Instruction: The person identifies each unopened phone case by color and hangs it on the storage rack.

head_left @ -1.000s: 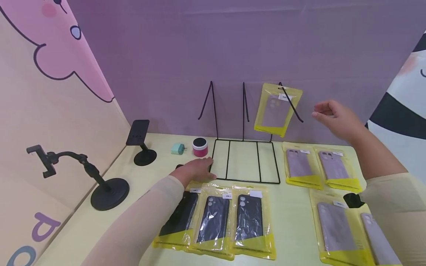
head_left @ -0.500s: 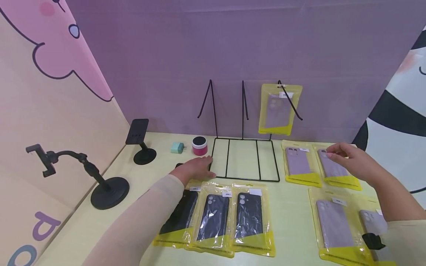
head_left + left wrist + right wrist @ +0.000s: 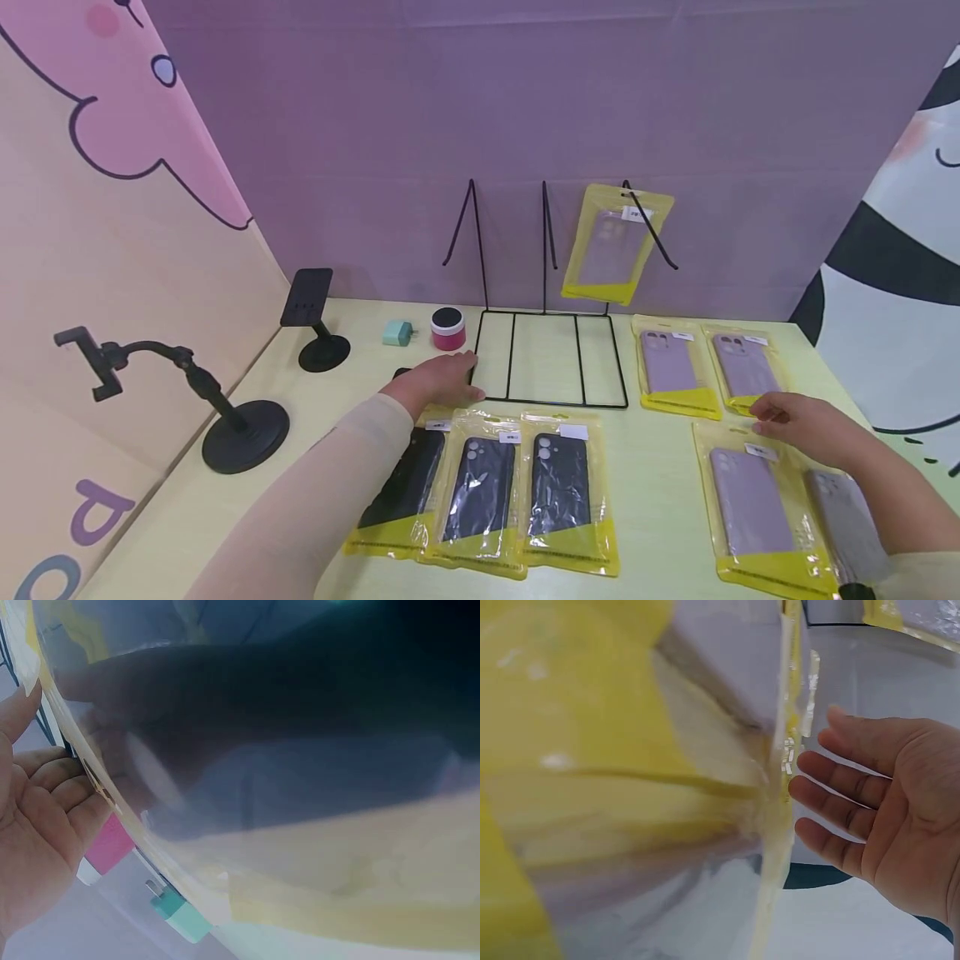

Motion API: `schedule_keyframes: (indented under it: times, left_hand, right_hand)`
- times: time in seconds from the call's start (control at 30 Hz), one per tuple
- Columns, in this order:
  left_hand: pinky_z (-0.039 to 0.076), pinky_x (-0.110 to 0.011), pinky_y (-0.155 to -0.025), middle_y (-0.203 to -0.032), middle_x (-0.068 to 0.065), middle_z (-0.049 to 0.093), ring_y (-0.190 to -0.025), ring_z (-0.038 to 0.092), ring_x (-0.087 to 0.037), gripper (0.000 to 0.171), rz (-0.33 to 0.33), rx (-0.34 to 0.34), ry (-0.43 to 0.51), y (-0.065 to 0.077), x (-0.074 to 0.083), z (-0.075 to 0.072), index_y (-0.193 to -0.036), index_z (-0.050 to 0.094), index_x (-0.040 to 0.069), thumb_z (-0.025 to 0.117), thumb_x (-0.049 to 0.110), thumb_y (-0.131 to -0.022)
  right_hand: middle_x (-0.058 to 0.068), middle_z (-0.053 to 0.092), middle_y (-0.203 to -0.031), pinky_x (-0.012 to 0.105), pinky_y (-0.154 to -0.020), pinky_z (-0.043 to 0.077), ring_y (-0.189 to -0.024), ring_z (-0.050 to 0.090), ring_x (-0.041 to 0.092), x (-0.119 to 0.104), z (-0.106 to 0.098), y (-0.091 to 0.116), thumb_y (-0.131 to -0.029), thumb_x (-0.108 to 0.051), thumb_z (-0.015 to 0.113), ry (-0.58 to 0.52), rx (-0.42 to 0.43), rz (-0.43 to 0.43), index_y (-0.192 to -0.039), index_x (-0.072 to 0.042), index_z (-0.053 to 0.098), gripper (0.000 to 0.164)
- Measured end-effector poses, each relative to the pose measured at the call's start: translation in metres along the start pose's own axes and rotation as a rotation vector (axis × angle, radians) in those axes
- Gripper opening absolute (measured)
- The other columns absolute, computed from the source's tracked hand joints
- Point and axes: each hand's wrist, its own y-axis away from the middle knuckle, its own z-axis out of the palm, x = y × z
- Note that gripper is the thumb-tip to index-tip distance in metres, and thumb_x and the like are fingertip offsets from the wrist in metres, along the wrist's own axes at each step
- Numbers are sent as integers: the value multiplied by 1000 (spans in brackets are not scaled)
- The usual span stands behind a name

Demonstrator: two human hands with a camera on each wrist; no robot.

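Observation:
My left hand (image 3: 438,385) rests at the left rail of a black wire display rack (image 3: 555,404), its fingers fairly straight in the left wrist view. From the rack's right hook hangs a yellow-edged clear bag with a purple phone case (image 3: 613,242), tilted. My right hand (image 3: 810,429) is over the right side of the table, fingers loosely bent, fingertips close to the top edge of a bagged purple phone case (image 3: 750,500). In the right wrist view its fingers (image 3: 840,802) hold nothing, beside a bag edge. Another bagged purple case (image 3: 843,512) lies partly under my right forearm.
Bagged black phone cases (image 3: 561,483) overlap in front of the rack. Two bagged purple cases (image 3: 669,362) lie right of it. A pink jar (image 3: 448,332), a teal charger plug (image 3: 397,332) and two black phone stands (image 3: 246,435) stand left. A purple cloth (image 3: 360,167) backs the table.
My right hand has come down from beside the hanging bag to the front bags at the right. The hanging bag swings on its hook. My left hand stays in place.

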Motion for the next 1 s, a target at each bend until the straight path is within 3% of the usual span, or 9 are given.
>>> schedule_keyframes:
  times: [0.23,0.53,0.77,1.0]
  left_hand:
    - [27,-49,-119,-162,-6,27,-150,25,-25,87,7,1,6,2,1,-1,-157,24,18,67,51,-88]
    - [27,-49,-119,-162,-5,28,-149,26,-24,87,1,1,23,0,1,0,-157,25,19,68,51,-88]
    - [27,-49,-119,-162,-5,27,-150,24,-24,88,-9,-4,16,-1,0,1,-157,24,20,68,52,-87]
    - [26,-49,-119,-162,-5,27,-150,23,-24,88,-14,-10,30,0,1,0,-157,24,20,68,51,-87]
  right_hand:
    - [9,65,-103,40,-77,53,-90,56,23,1,9,-3,-90,-24,69,56,-19,-14,-117,-1,63,37]
    - [1,57,-81,29,-63,43,-78,53,18,-2,10,-3,-88,-12,69,99,40,-70,-91,-9,64,6]
    - [0,60,-86,31,-70,48,-82,54,19,-16,-6,-1,-91,-12,67,82,81,-132,-94,-9,62,7]
    - [0,61,-91,28,-70,49,-87,54,20,-51,-31,7,-93,-15,65,65,135,-203,-98,-12,64,7]
